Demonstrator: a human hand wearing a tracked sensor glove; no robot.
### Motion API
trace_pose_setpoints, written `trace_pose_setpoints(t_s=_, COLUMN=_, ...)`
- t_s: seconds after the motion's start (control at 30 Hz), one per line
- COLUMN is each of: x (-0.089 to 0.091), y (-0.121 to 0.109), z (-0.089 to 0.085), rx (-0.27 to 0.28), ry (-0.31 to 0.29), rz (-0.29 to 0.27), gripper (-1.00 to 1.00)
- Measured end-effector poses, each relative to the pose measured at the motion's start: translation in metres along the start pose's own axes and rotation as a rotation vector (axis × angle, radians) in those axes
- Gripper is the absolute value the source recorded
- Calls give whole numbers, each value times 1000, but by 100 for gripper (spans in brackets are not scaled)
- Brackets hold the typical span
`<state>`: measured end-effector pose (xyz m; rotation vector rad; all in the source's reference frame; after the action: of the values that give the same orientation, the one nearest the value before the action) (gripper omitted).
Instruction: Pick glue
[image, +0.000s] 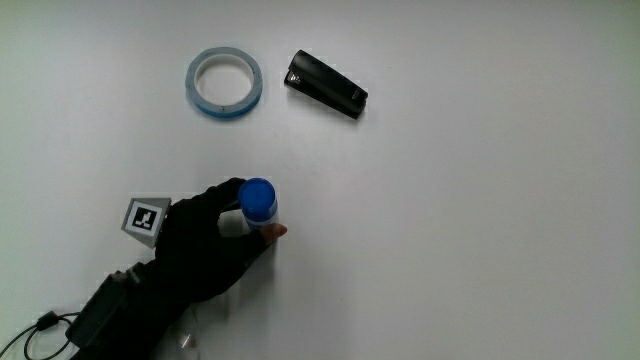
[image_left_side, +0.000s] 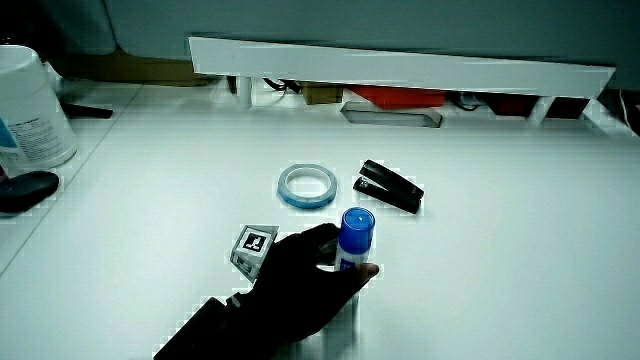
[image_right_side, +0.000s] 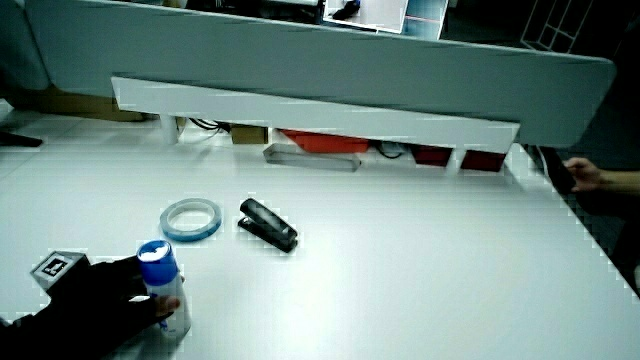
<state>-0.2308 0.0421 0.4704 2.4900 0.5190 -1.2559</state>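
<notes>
The glue stick (image: 257, 203) is a white tube with a blue cap, standing upright on the white table (image: 480, 220). In both side views the glue stick (image_left_side: 355, 240) (image_right_side: 162, 281) is upright too. The gloved hand (image: 215, 245) is wrapped around its body, fingers curled on the tube below the cap. The patterned cube (image: 146, 219) sits on the back of the hand (image_left_side: 300, 275) (image_right_side: 110, 295). The forearm runs from the hand toward the person's edge of the table.
A blue tape ring (image: 224, 82) and a black stapler (image: 326, 85) lie side by side, farther from the person than the glue stick. In a side view a white canister (image_left_side: 28, 105) stands at the table's edge. A low partition (image_right_side: 320, 115) borders the table.
</notes>
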Motion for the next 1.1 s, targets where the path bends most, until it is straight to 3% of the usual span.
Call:
trace_pose_setpoints(t_s=0.03, x=0, y=0, z=-2, rx=-89, ry=-23, rz=313, gripper=0)
trace_pose_setpoints(t_s=0.07, x=4, y=4, z=-4, rx=-94, ry=-87, rz=340, gripper=0)
trace_pose_setpoints(t_s=0.1, x=3, y=10, z=-8, rx=-60, ry=-152, rz=231, gripper=0)
trace_pose_setpoints(t_s=0.17, x=6, y=17, z=-11, rx=-54, ry=-176, rz=203, gripper=0)
trace_pose_setpoints(t_s=0.2, x=8, y=19, z=-11, rx=-74, ry=-121, rz=257, gripper=0)
trace_pose_setpoints(t_s=0.23, x=9, y=22, z=-14, rx=-59, ry=-207, rz=217, gripper=0)
trace_pose_setpoints(t_s=0.27, x=12, y=25, z=-15, rx=-54, ry=-241, rz=212, gripper=0)
trace_pose_setpoints(t_s=0.43, x=8, y=28, z=-19, rx=-1, ry=-284, rz=186, gripper=0)
trace_pose_setpoints(t_s=0.53, x=4, y=28, z=-20, rx=28, ry=-285, rz=173, gripper=20)
trace_pose_setpoints(t_s=0.57, x=9, y=29, z=-20, rx=29, ry=-331, rz=160, gripper=27)
trace_pose_setpoints(t_s=0.6, x=4, y=27, z=-20, rx=33, ry=-278, rz=171, gripper=33)
trace_pose_setpoints(t_s=0.63, x=4, y=26, z=-20, rx=45, ry=-298, rz=191, gripper=40)
trace_pose_setpoints(t_s=0.73, x=2, y=25, z=-19, rx=86, ry=-348, rz=163, gripper=60)
trace_pose_setpoints(t_s=0.8, x=1, y=24, z=-18, rx=92, ry=-342, rz=160, gripper=73)
trace_pose_setpoints(t_s=0.87, x=-2, y=23, z=-19, rx=100, ry=-294, rz=151, gripper=87)
trace_pose_setpoints(t_s=0.9, x=0, y=23, z=-19, rx=111, ry=-352, rz=150, gripper=93)
trace_pose_setpoints(t_s=0.93, x=-2, y=22, z=-19, rx=112, ry=-321, rz=154, gripper=100)
trace_pose_setpoints(t_s=0.97, x=-1, y=22, z=-19, rx=122, ry=-343, rz=155, gripper=100)
trace_pose_setpoints(t_s=1.1, x=-3, y=20, z=-18, rx=136, ry=-315, rz=143, gripper=100)
